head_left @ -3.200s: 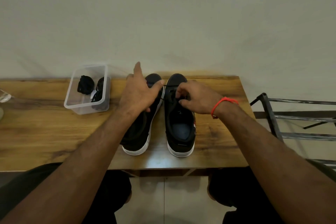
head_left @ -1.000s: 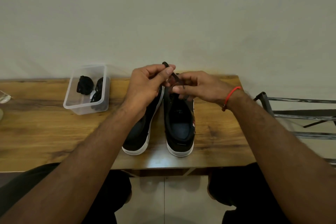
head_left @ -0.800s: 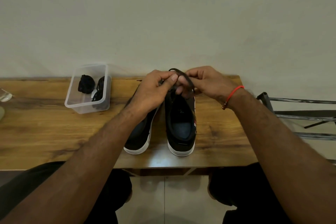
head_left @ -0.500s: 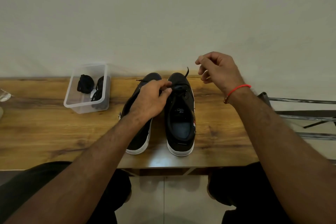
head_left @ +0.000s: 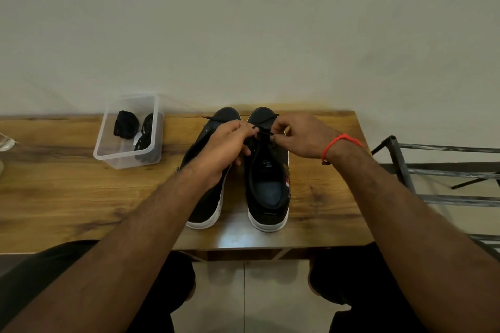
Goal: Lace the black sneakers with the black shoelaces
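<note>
Two black sneakers with white soles stand side by side on the wooden table (head_left: 67, 192), toes toward the wall. Over the right sneaker (head_left: 267, 184) a black shoelace (head_left: 264, 132) runs between both hands near the toe end of the lacing area. My left hand (head_left: 227, 146) pinches the lace from the left, lying over the left sneaker (head_left: 205, 208) and hiding most of its top. My right hand (head_left: 300, 138), with a red band on the wrist, pinches the lace from the right. The lace's ends stick out past the toe.
A clear plastic container (head_left: 129, 132) holding bundled black shoelaces (head_left: 125, 124) sits at the back left of the table. A metal rack (head_left: 443, 170) stands to the right, beyond the table edge. A clear object (head_left: 5, 140) shows at the far left edge.
My right hand has come down from above the table's back edge to the lace at the right sneaker's toe. My left hand has stayed at the lace, shifting slightly.
</note>
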Action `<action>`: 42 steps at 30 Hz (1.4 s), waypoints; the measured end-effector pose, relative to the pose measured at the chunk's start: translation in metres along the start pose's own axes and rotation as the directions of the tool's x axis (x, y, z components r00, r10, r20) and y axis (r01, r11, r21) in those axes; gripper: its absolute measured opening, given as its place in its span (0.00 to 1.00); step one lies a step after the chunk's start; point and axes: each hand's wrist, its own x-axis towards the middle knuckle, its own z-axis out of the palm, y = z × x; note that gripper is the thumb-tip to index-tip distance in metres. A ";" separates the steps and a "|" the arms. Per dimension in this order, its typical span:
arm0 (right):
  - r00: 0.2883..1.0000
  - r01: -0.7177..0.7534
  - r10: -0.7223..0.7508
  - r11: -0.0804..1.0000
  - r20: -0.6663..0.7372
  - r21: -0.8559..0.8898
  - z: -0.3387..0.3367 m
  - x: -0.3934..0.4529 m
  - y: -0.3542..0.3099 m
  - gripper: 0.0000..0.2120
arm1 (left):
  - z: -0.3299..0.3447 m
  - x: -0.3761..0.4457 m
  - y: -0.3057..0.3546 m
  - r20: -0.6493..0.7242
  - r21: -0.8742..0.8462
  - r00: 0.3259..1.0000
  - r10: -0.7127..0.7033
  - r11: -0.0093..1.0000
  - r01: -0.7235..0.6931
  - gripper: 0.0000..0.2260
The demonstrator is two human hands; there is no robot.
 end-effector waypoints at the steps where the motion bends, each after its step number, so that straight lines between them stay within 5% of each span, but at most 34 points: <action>1: 1.000 -0.002 0.002 1.000 -0.020 0.019 -0.003 0.000 0.000 0.04 | 0.000 -0.001 0.001 0.025 -0.060 0.999 -0.031 0.998 0.032 0.09; 6: 0.998 -0.052 0.053 0.997 0.014 -0.061 -0.011 -0.005 0.009 0.04 | 0.000 0.000 0.003 -0.030 -0.103 0.993 -0.116 0.988 0.112 0.08; 9: 0.989 -0.033 0.045 0.996 -0.139 0.088 -0.014 -0.004 0.009 0.03 | -0.003 0.001 0.002 -0.078 -0.043 0.989 -0.124 0.992 0.121 0.08; 13: 0.957 0.192 -0.037 0.826 -0.288 0.530 -0.023 -0.002 -0.006 0.02 | -0.003 -0.003 0.005 -0.038 0.037 0.999 0.015 0.999 -0.013 0.11; 15: 0.949 0.247 -0.082 0.790 -0.304 0.561 -0.024 -0.003 -0.008 0.04 | -0.003 -0.007 0.010 0.035 0.010 0.995 0.096 0.995 -0.096 0.13; 19: 0.954 0.188 -0.073 0.901 -0.292 0.390 -0.017 -0.001 -0.005 0.04 | -0.001 -0.012 0.022 0.127 -0.170 0.955 0.269 0.954 -0.246 0.12; 24: 0.927 0.057 0.075 0.941 -0.368 0.334 -0.024 0.000 0.005 0.06 | -0.018 -0.008 0.033 -0.218 -0.584 0.954 0.203 0.757 -0.295 0.07; 29: 0.869 0.026 0.194 0.900 -0.454 0.435 -0.033 0.001 0.014 0.01 | -0.038 0.000 0.030 -0.436 -0.669 0.900 -0.019 0.675 -0.310 0.07; 35: 0.983 0.060 -0.041 0.993 -0.181 0.099 -0.006 -0.002 -0.004 0.03 | -0.024 -0.002 0.030 -0.291 -0.383 0.955 -0.050 0.921 -0.068 0.18; 38: 0.993 0.094 -0.097 0.994 -0.066 -0.046 0.008 0.000 -0.010 0.05 | -0.020 -0.003 0.028 -0.188 -0.136 0.979 -0.080 0.989 0.054 0.36; 40: 0.996 0.085 -0.086 0.994 -0.025 -0.071 0.012 0.001 -0.010 0.05 | -0.022 -0.005 0.025 -0.177 0.143 0.984 0.036 0.990 -0.011 0.33; 42: 0.998 0.063 -0.065 0.995 -0.022 -0.084 0.012 0.001 -0.007 0.05 | -0.021 -0.007 0.023 -0.131 0.436 0.967 0.217 0.889 -0.141 0.22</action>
